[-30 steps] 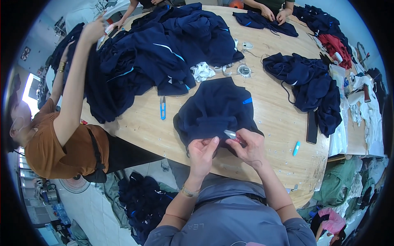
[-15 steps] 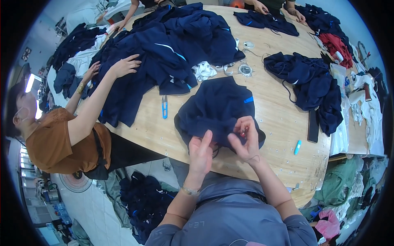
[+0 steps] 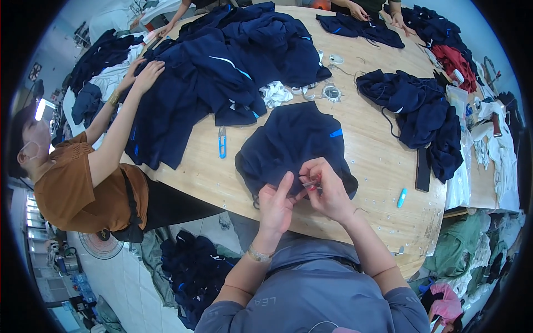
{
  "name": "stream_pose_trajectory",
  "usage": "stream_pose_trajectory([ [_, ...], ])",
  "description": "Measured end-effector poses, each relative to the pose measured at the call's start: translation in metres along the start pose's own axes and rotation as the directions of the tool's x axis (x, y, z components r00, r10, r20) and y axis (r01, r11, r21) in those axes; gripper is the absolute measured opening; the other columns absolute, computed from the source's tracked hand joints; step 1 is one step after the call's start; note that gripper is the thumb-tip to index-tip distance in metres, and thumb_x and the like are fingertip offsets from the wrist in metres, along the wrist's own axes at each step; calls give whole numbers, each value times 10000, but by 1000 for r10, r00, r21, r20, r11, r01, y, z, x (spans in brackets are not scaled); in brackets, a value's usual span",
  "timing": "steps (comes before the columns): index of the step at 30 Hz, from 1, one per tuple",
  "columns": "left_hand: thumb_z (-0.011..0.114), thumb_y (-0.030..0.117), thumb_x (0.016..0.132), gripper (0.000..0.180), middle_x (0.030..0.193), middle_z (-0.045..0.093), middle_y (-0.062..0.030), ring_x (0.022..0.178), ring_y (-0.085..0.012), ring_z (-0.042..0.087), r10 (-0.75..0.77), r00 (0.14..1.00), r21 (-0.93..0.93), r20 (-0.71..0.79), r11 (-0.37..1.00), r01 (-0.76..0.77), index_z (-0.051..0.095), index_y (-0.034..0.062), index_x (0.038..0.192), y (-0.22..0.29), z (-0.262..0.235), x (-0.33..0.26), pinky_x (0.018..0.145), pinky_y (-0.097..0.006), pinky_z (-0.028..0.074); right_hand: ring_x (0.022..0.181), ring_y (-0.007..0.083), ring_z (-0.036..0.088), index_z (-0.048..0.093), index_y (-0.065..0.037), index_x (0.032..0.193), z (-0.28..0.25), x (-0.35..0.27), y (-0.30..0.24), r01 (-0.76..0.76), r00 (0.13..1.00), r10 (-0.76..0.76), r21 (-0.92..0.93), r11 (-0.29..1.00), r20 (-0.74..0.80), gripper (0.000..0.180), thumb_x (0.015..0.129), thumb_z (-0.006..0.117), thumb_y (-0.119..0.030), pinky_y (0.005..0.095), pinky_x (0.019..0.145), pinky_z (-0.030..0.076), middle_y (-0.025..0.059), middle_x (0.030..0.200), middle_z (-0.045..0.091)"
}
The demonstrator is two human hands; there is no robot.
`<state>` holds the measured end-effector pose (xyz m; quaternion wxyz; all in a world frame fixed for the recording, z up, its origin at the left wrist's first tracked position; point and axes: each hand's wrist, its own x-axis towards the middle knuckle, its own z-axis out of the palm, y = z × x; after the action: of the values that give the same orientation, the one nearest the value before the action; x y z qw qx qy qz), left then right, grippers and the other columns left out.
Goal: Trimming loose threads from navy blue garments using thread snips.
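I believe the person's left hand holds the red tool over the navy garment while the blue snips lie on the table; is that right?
Not quite: in the head view, the person's right hand holds the red tool over the navy garment, not the left hand. The blue snips do lie on the table.

Centre: two bare hands [image 3: 276, 206], one navy fabric garment [image 3: 294, 133]. Left of centre: one pair of blue-handled snips [image 3: 222, 149]. Right: one turquoise cylindrical marker [image 3: 401, 198].
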<state>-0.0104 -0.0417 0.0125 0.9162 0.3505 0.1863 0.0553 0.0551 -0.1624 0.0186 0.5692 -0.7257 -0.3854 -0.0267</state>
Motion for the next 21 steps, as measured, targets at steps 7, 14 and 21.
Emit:
stream_pose_trajectory([
  [7, 569, 118, 887, 125, 895, 644, -77, 816, -143, 624, 97, 995, 72, 23, 993, -99, 620, 5, 893, -1, -2, 1, 757, -321, 536, 698, 159, 501, 347, -39, 856, -6, 2, 0, 41, 996, -36, -61, 997, 80, 280, 751, 509, 164, 246, 620, 438, 107, 888, 488],
  [14, 507, 125, 919, 179, 1021, 615, -93, 911, -153, 609, 104, 994, 43, 14, 994, -104, 567, 16, 1048, -3, 3, 4, 791, -330, 529, 696, 84, 407, 320, -56, 811, 1, -6, 8, -199, 958, 266, 419, 886, -107, 244, 827, 526, 74, 191, 624, 374, 66, 856, 467],
  [21, 548, 99, 896, 127, 946, 611, -60, 847, -144, 599, 186, 982, 83, -22, 980, -183, 572, 9, 983, -6, 2, 4, 805, -318, 510, 720, 118, 437, 325, -66, 816, -1, 1, -6, -153, 986, 160, 137, 979, -39, 281, 797, 554, 94, 217, 645, 394, 79, 858, 473],
])
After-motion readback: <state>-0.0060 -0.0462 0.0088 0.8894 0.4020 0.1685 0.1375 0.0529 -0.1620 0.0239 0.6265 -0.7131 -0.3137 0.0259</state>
